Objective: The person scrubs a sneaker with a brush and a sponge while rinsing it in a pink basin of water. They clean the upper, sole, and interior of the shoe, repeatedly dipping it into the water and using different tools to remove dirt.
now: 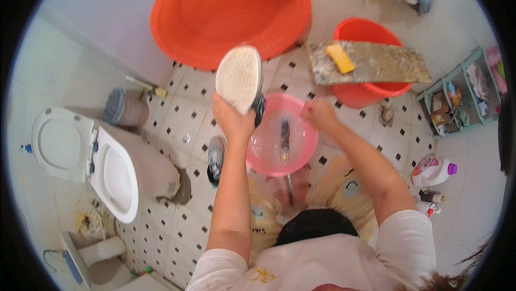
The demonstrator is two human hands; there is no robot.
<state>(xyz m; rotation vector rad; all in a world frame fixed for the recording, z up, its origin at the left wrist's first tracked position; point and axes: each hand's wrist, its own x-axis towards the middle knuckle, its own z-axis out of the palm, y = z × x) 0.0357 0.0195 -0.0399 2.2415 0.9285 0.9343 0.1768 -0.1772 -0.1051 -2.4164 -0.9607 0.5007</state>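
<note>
My left hand (pixel 235 119) grips a shoe (pixel 238 77) and holds it up with its pale sole towards me. Dark sides and white stripes show along the shoe's edge. My right hand (pixel 322 116) is curled into a fist at the right rim of a pink basin (pixel 310 152), and I see nothing in it. Sudsy water fills the basin, with a dark elongated object (pixel 285 135) in it that I cannot identify. A second shoe, grey with a dark opening (pixel 216 158), stands on the floor left of the basin.
Ahead is a large orange-red tub (pixel 229 16). A worn board (pixel 383 63) with a yellow bar (pixel 340 58) lies across a red bucket (pixel 350 95). At left stand a toilet (pixel 117 174) and a bin (pixel 127 107). A shelf (pixel 459 93) and a detergent bottle (pixel 429 172) are right.
</note>
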